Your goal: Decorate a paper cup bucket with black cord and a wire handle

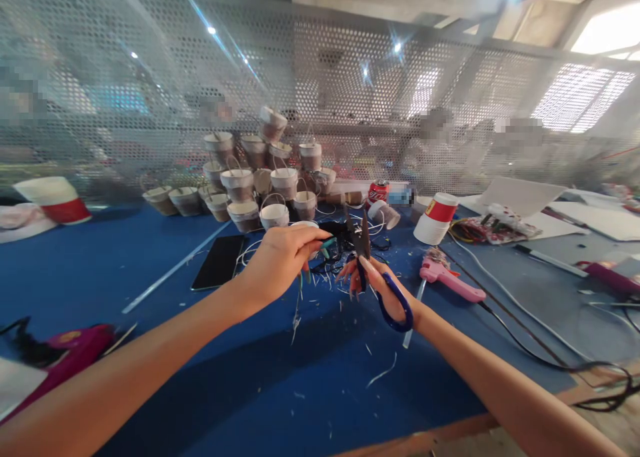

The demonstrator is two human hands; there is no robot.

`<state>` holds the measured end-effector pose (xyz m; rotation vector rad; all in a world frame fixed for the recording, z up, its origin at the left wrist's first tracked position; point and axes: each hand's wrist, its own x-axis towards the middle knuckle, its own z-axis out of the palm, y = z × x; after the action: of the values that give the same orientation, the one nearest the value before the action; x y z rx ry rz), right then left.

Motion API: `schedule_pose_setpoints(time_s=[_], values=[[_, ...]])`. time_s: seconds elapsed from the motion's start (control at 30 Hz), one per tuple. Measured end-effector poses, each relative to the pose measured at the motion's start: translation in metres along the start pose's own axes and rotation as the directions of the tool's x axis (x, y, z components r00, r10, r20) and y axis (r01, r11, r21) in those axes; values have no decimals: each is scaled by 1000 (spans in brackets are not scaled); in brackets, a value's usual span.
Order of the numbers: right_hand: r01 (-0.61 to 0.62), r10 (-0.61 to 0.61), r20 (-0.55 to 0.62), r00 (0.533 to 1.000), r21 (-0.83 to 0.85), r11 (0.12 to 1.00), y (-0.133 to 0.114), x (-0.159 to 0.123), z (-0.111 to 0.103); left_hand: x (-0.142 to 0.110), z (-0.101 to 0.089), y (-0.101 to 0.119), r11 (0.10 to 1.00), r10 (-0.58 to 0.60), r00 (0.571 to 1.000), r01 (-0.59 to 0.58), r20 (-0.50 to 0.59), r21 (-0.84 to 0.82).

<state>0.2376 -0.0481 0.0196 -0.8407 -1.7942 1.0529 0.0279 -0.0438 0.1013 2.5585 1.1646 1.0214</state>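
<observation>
My right hand (383,284) grips scissors (361,240) with dark blue handles; their blades point up and away, spread a little apart. To their left, my left hand (285,264) is closed in a pinch. Black cord (337,230) shows at its fingertips, running towards the blades; whether the blades touch it I cannot tell. Pale thread scraps (296,320) hang or lie below the left hand. Beyond the hands stand stacked small whitish buckets (237,185) with thin looped handles, several deep.
A black phone (217,262) lies left of my hands. Right of them are a pink glue gun (453,280) with its cable and stacked paper cups (436,218). A red can (379,192) stands behind. Another magenta glue gun (75,350) lies front left. A perforated metal screen (345,84) closes the back.
</observation>
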Motion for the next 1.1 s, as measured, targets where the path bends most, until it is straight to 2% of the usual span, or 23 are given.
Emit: schedule_pose_setpoints(time_s=[0.17, 0.57, 0.77, 0.83, 0.93, 1.1], values=[[-25, 22, 43, 999, 87, 996, 4, -3, 2, 0, 1, -1, 1000, -12, 1000, 12, -18, -19], [-54, 54, -15, 998, 28, 998, -4, -4, 5, -3, 2, 5, 1000, 10, 999, -9, -32, 6], [-77, 85, -40, 996, 179, 981, 3, -3, 5, -3, -1, 5, 997, -10, 996, 16, -88, 70], [-116, 128, -26, 991, 275, 955, 5, -2, 5, -3, -2, 4, 997, -28, 995, 35, -101, 70], [-238, 262, -4, 965, 398, 886, 2, 2, 6, -2, -5, 4, 996, -89, 992, 89, -89, -1], [-423, 503, -5, 864, 533, 733, -12, 12, 1, 2, -6, -5, 948, -235, 971, 219, -43, -232]])
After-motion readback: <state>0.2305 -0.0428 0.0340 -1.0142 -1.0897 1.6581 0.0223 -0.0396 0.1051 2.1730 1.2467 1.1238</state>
